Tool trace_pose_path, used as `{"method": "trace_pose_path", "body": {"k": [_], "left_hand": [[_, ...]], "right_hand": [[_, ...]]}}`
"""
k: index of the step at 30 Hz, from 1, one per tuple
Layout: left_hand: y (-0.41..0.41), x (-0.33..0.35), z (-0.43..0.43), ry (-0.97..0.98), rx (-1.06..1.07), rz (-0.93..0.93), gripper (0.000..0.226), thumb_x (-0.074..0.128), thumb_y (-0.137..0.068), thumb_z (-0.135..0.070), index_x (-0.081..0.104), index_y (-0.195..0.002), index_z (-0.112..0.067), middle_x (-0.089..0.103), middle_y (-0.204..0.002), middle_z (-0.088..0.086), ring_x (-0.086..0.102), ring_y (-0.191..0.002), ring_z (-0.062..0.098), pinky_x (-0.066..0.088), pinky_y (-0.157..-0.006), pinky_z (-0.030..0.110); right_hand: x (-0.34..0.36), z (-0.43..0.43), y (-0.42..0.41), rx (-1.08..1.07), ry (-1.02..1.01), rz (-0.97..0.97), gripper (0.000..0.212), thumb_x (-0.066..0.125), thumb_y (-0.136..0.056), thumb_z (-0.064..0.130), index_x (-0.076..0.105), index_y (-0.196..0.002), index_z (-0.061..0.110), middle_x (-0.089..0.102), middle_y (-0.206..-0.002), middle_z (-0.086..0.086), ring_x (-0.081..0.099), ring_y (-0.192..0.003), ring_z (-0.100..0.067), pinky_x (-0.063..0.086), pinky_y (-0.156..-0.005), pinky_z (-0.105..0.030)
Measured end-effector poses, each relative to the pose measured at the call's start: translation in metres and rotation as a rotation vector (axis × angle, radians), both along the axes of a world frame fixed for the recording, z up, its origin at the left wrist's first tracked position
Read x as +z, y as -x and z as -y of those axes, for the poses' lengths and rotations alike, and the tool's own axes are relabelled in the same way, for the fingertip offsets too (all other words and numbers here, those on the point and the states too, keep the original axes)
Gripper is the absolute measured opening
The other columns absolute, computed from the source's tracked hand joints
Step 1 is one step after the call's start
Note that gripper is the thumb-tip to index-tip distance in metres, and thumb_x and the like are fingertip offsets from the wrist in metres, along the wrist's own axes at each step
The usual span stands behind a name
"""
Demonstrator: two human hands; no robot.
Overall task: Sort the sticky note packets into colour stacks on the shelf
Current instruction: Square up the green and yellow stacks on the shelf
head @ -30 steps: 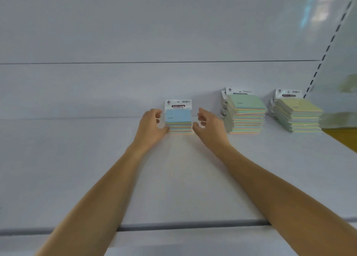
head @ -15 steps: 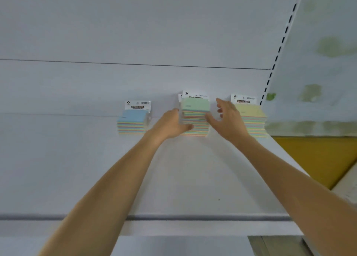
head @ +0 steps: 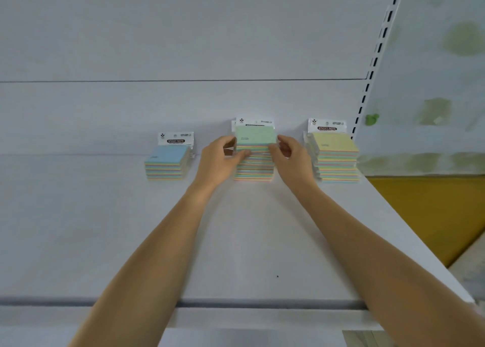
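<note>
- Centre of frame: stack of sticky note packets with a pale green top sheet (head: 254,169). It stands on the white shelf board (head: 236,241), at or near the white back panel (head: 183,105).
- The uppermost green packet (head: 256,137) lies on that stack. A white header card with a black label shows just behind its far edge.
- Left hand (head: 221,158) is at the stack's left side. Its thumb lies along the front edge of the uppermost green packet and its fingers curl round the left side, clamped on it.
- Right hand (head: 291,154) mirrors this on the right side, thumb at the front and fingers curled over the far corner, also gripping that packet.
- Left of centre: a shorter stack with a pale blue top sheet (head: 168,163), its header reading "STICKY NOTE". It stands apart from the left hand.
- Right of centre: a stack with a pale yellow top sheet (head: 337,160), about as tall as the green one. The back of the right hand is just beside it; I cannot tell whether they touch.
- Upper right: a white slotted shelf upright (head: 378,55).
- Lower right: an ochre-yellow surface (head: 425,210) lies past the shelf's end.
- Two bare forearms reach in from the bottom edge.
</note>
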State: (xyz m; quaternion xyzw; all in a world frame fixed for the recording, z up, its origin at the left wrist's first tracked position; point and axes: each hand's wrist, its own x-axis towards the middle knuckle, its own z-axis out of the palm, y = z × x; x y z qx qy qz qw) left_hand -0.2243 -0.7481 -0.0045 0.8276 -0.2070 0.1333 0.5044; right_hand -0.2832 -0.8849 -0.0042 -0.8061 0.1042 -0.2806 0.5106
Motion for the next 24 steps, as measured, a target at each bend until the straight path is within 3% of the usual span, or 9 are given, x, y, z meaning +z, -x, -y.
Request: {"method": "trace_pose_path", "body": {"k": [3, 5, 8, 11, 14, 18, 21, 24], "left_hand": [[-0.001, -0.003, 0.001, 0.055, 0.023, -0.029, 0.042, 0.072, -0.077, -0.019, 0.059, -0.114, -0.003, 0.067, -0.113, 0.009, 0.061, -0.095, 0.014, 0.046, -0.083, 0.020], [-0.002, -0.006, 0.002, 0.078, 0.016, -0.030, 0.043, 0.072, -0.077, -0.020, 0.059, -0.114, -0.002, 0.067, -0.114, 0.010, 0.064, -0.100, 0.019, 0.048, -0.087, 0.025], [-0.001, -0.009, 0.002, 0.099, 0.005, -0.021, 0.041, 0.070, -0.079, -0.020, 0.060, -0.114, -0.003, 0.068, -0.113, 0.009, 0.064, -0.102, 0.018, 0.049, -0.090, 0.026], [0.001, -0.010, 0.002, 0.124, -0.006, 0.004, 0.031, 0.066, -0.082, -0.019, 0.065, -0.109, -0.003, 0.070, -0.107, 0.009, 0.064, -0.094, 0.015, 0.046, -0.082, 0.017], [0.001, -0.010, 0.002, 0.121, -0.017, 0.023, 0.031, 0.066, -0.082, -0.021, 0.065, -0.108, -0.003, 0.070, -0.105, 0.007, 0.067, -0.097, 0.021, 0.047, -0.083, 0.021], [0.005, -0.013, 0.002, 0.110, 0.019, 0.060, 0.043, 0.062, -0.086, -0.021, 0.052, -0.126, -0.010, 0.058, -0.107, 0.000, 0.061, -0.092, 0.016, 0.043, -0.079, 0.014], [0.004, -0.014, 0.001, 0.075, -0.001, 0.130, 0.036, 0.059, -0.088, -0.016, 0.055, -0.123, -0.009, 0.060, -0.116, 0.014, 0.063, -0.098, 0.023, 0.044, -0.079, 0.006], [0.007, -0.014, 0.000, 0.081, -0.004, 0.102, 0.043, 0.061, -0.087, -0.020, 0.049, -0.128, -0.011, 0.060, -0.118, 0.012, 0.062, -0.100, 0.021, 0.048, -0.085, 0.020]], "right_hand": [[-0.004, -0.003, 0.000, 0.022, 0.088, 0.051, 0.040, 0.049, -0.092, 0.017, 0.046, -0.132, 0.010, 0.057, -0.120, -0.010, 0.056, -0.097, -0.016, 0.048, -0.092, -0.029], [-0.006, -0.005, 0.002, 0.033, 0.160, 0.052, 0.040, 0.051, -0.091, 0.014, 0.048, -0.131, 0.006, 0.055, -0.126, -0.014, 0.056, -0.107, -0.023, 0.047, -0.098, -0.038], [-0.007, -0.005, 0.005, 0.040, 0.159, 0.029, 0.043, 0.051, -0.091, 0.009, 0.045, -0.133, 0.006, 0.052, -0.129, -0.016, 0.055, -0.113, -0.026, 0.043, -0.101, -0.031], [-0.006, -0.001, 0.006, 0.038, 0.160, 0.025, 0.042, 0.046, -0.093, 0.005, 0.043, -0.135, 0.006, 0.054, -0.129, -0.017, 0.056, -0.115, -0.027, 0.036, -0.089, -0.012], [-0.009, 0.000, 0.004, 0.038, 0.176, 0.038, 0.041, 0.046, -0.093, 0.005, 0.044, -0.134, 0.006, 0.054, -0.127, -0.017, 0.057, -0.113, -0.027, 0.034, -0.085, -0.009], [-0.010, 0.001, 0.005, 0.041, 0.164, 0.037, 0.044, 0.049, -0.092, 0.010, 0.042, -0.136, 0.009, 0.054, -0.129, -0.014, 0.055, -0.116, -0.024, 0.037, -0.093, -0.015], [-0.010, 0.001, 0.007, 0.068, 0.176, 0.019, 0.054, 0.051, -0.091, 0.010, 0.033, -0.141, 0.013, 0.054, -0.126, -0.012, 0.053, -0.112, -0.019, 0.042, -0.104, -0.032], [-0.010, -0.001, 0.010, 0.080, 0.128, -0.018, 0.067, 0.055, -0.088, 0.010, 0.020, -0.145, 0.014, 0.051, -0.127, -0.007, 0.049, -0.117, -0.017, 0.039, -0.105, -0.030]]}}
